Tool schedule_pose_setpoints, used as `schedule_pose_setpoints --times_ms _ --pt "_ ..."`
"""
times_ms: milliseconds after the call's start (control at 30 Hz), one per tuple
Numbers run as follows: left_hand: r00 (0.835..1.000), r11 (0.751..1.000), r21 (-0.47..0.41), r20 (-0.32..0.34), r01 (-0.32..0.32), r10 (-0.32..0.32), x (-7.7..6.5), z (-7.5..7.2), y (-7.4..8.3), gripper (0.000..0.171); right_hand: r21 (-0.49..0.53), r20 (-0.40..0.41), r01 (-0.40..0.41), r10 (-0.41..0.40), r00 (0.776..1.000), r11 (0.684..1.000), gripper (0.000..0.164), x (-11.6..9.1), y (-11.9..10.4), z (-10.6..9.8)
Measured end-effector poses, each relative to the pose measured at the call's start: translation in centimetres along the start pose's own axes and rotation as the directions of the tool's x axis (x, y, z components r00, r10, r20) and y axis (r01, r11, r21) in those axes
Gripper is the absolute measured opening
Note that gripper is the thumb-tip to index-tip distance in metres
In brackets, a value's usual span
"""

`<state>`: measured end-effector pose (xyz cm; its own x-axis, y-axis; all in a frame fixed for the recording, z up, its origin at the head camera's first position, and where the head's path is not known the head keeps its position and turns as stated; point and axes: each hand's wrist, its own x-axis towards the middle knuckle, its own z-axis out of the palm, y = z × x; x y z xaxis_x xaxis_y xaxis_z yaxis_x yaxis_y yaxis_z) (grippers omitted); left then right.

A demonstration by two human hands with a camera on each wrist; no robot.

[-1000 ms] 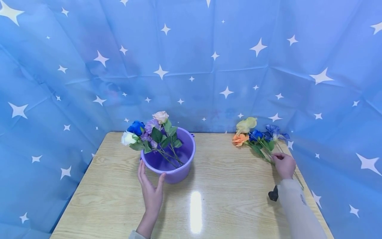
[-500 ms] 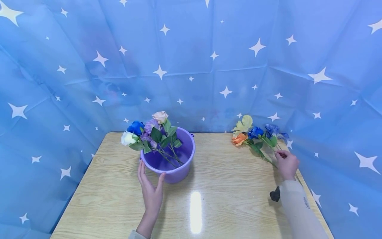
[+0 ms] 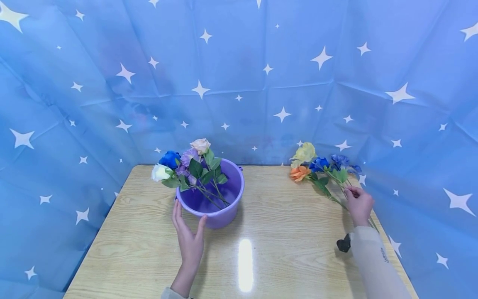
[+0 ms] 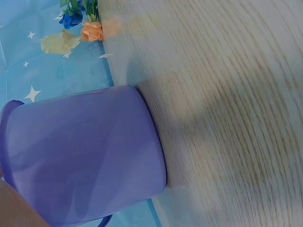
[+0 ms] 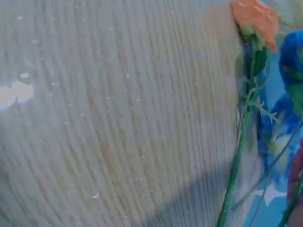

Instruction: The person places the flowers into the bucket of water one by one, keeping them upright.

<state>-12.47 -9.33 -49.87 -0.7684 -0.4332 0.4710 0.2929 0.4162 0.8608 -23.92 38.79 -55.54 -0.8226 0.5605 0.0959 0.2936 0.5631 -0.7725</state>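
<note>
A purple bucket (image 3: 220, 218) stands on the table with several artificial flowers leaning in it, among them a white rose (image 3: 161, 172) and a blue flower (image 3: 170, 160). My left hand (image 3: 190, 243) rests against the bucket's near left side, fingers straight, thumb at the front rim. At the table's right, my right hand (image 3: 360, 205) pinches the stem of the yellow flower (image 3: 303, 152). An orange flower (image 3: 300, 173), a bright blue flower (image 3: 318, 164) and a bluish-purple flower (image 3: 340, 162) lie around it. In the right wrist view the hand (image 5: 296, 189) shows only at the edge.
The wooden table (image 3: 284, 249) runs back to a blue curtain (image 3: 239, 62) with white stars, which also hangs along both sides. Near the right wrist is a small black object (image 3: 343, 243). The remaining flower stems cross beneath the right hand toward the table's right edge.
The right hand has shifted slightly right and up along the stems. The yellow flower has turned and moved a little up and left. The left hand and bucket have stayed put.
</note>
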Motion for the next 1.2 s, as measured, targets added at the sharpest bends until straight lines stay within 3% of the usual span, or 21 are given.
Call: schedule_pose_setpoints --times_ms 300,700,967,1200 --pt "1.000 1.000 -0.004 0.004 0.006 -0.006 0.0 -0.2 0.9 0.079 0.037 0.087 -0.014 0.011 0.996 0.999 0.036 -0.3 -0.3 0.1" --pt "1.000 1.000 0.002 0.002 0.007 -0.007 0.0 -0.2 0.8 0.080 -0.045 0.242 0.027 -0.015 0.970 0.999 0.039 -0.1 1.3 0.7" --pt "1.000 1.000 0.009 0.003 0.002 -0.002 0.0 -0.1 0.7 0.079 -0.121 0.274 0.077 -0.041 0.961 0.990 0.037 -0.6 2.1 0.9" --pt "1.000 1.000 0.007 0.002 -0.002 0.002 0.0 -0.1 0.6 0.079 -0.120 0.279 0.075 -0.039 0.959 0.990 0.045 -0.8 1.1 0.6"
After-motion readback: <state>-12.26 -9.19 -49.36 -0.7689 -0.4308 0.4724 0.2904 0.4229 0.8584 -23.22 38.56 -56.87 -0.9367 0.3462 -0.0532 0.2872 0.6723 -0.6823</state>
